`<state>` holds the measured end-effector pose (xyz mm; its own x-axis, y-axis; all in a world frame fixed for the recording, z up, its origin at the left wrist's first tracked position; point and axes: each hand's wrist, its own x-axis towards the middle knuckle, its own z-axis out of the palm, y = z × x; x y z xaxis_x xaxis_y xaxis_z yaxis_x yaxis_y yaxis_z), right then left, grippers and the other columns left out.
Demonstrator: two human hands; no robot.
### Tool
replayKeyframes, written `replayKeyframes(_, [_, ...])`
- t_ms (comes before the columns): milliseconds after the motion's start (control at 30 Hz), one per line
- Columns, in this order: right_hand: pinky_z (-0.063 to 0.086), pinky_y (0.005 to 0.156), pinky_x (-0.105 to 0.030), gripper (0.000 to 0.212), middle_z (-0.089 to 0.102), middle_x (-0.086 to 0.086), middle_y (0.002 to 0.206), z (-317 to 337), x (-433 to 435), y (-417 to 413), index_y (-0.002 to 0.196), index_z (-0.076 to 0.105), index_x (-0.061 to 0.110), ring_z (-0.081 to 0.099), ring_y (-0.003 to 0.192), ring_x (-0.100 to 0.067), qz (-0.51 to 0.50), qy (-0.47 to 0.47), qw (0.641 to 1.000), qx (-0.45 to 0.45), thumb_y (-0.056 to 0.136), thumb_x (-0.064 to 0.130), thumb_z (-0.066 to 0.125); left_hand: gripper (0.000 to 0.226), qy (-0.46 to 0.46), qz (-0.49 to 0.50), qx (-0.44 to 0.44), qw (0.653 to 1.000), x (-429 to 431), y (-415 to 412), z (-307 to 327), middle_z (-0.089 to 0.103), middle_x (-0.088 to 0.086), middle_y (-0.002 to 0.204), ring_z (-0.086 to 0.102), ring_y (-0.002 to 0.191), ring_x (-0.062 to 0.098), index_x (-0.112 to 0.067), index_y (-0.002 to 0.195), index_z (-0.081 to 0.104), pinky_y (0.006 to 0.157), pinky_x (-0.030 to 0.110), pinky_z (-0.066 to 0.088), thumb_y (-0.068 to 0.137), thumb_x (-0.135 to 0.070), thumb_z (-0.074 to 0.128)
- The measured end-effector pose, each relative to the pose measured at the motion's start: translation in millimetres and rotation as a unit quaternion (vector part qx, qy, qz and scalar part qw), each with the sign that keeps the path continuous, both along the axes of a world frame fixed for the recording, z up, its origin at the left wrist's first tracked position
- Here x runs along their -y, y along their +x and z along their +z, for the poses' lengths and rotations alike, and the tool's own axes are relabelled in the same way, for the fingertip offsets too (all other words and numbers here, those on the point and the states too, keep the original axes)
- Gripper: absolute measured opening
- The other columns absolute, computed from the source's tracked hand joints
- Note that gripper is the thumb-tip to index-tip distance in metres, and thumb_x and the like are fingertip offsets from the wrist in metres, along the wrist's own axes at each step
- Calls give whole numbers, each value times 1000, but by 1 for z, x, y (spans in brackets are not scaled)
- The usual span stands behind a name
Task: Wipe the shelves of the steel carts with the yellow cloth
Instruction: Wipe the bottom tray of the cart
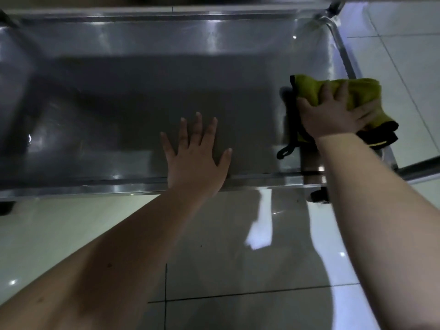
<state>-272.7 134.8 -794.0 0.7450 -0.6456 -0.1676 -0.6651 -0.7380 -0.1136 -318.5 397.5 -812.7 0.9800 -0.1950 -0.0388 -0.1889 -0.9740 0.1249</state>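
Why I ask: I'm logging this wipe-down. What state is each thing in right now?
left hand: open, fingers spread, flat on the shelf.
right hand: holds the yellow cloth, pressing it down.
yellow cloth: bunched up under the right hand, at the shelf's right end.
shelf: glossy steel, shaded in the middle.

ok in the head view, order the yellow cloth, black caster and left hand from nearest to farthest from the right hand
1. yellow cloth, under the right hand at the right end of the shelf
2. black caster, below the near right corner
3. left hand, flat mid-shelf by the near rim
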Motion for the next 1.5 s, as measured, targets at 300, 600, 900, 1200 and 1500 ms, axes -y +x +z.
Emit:
replayKeyframes(300, [-13,114,-59,67,8,11,163,-9,-158,25,151,12,47,-16,143,-48,369,-13,927,71,89,74,15,79,-31,32,-10,999,-9,0,5,11,11,162,-1,150,23,-8,153,11,119,52,-4,86,-48,23])
replayKeyframes(600, [-9,117,-55,76,-10,-5,163,-14,-145,17,154,4,40,-14,146,-42,356,0,929,105,89,74,26,63,-123,51,42,990,-33,71,23,23,18,156,16,146,33,-3,150,21,119,41,9,94,-18,45])
replayKeyframes(900, [-9,110,-69,85,-2,16,162,-9,10,25,146,15,57,-9,142,-53,225,-50,972,49,68,91,19,51,-24,-27,30,999,-41,78,6,7,0,163,4,150,21,-35,153,16,121,40,0,104,-40,24])
replayKeyframes(1200, [-11,107,-71,82,-2,14,163,-9,-75,58,149,13,50,-13,141,-54,250,-14,968,38,75,84,22,52,-11,-17,37,999,-32,76,4,8,-2,163,4,150,22,-32,154,16,120,42,-1,103,-38,25])
replayKeyframes(1500, [-1,117,-59,69,7,17,162,-12,-27,57,148,17,53,3,146,-43,377,-28,923,71,84,73,34,52,-28,-19,22,999,-27,79,3,5,-5,163,1,150,18,-33,154,12,120,39,-3,103,-40,23])
